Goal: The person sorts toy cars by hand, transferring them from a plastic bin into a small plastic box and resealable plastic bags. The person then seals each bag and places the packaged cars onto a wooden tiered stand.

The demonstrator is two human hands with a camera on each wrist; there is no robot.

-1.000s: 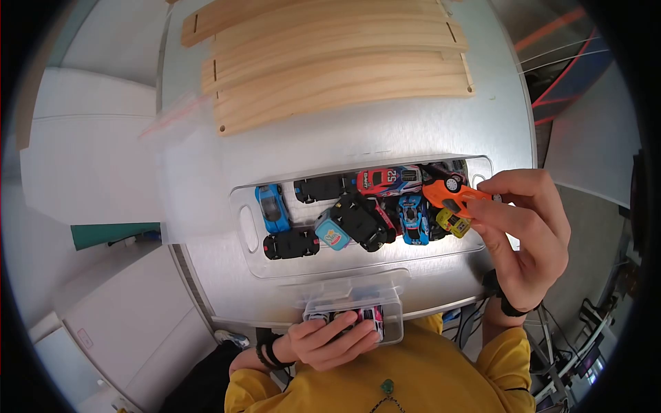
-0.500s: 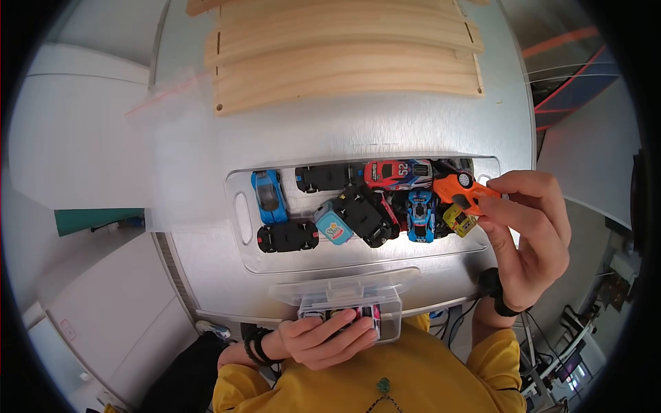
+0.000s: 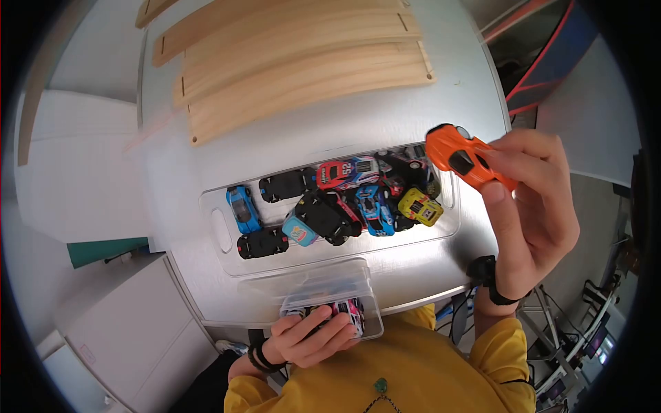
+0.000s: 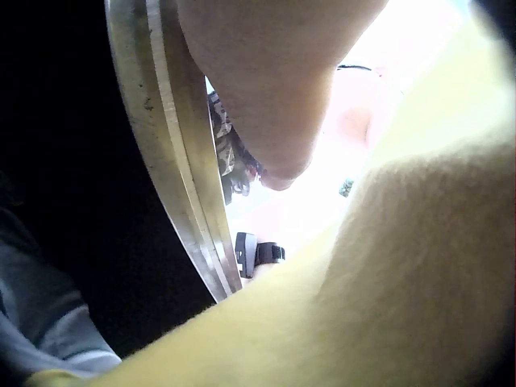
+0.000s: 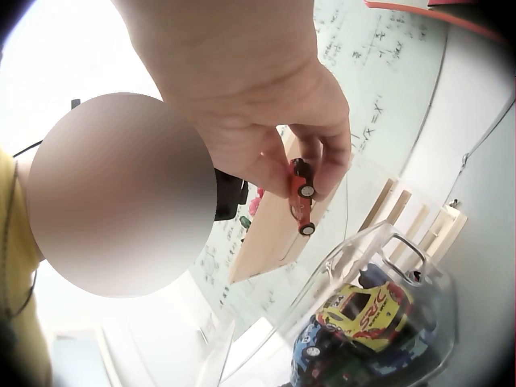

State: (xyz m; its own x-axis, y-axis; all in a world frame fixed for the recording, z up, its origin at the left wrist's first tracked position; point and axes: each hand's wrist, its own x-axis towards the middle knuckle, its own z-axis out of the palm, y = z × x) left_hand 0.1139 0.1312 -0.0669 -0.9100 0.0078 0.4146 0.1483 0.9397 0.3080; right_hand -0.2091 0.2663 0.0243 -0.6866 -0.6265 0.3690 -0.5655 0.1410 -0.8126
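Observation:
In the head view the right hand (image 3: 537, 206) pinches an orange toy car (image 3: 461, 157) between thumb and fingers, above the right end of a clear tray (image 3: 275, 265). The right wrist view shows the orange car (image 5: 300, 205) held at the fingertips. Inside the tray lie a blue car (image 3: 243, 208), a red car marked 52 (image 3: 337, 173), a yellow car (image 3: 420, 206) and several others, some upside down. At the table's front edge the left hand (image 3: 313, 337) grips a small clear box (image 3: 372, 320) with its lid raised; toy cars (image 3: 354, 313) sit inside, partly behind the fingers.
Wooden slatted boards (image 3: 296, 76) lie at the back of the metal table (image 3: 275, 155). A clear plastic bag (image 3: 162, 165) is at the left, near white cabinets (image 3: 82, 165). Cables and stands are at the lower right, beyond the table.
The orange car has been lifted up from just over the tray's right end, exposing the yellow car more fully. The left hand still holds the small box. The head view has shifted and tilted.

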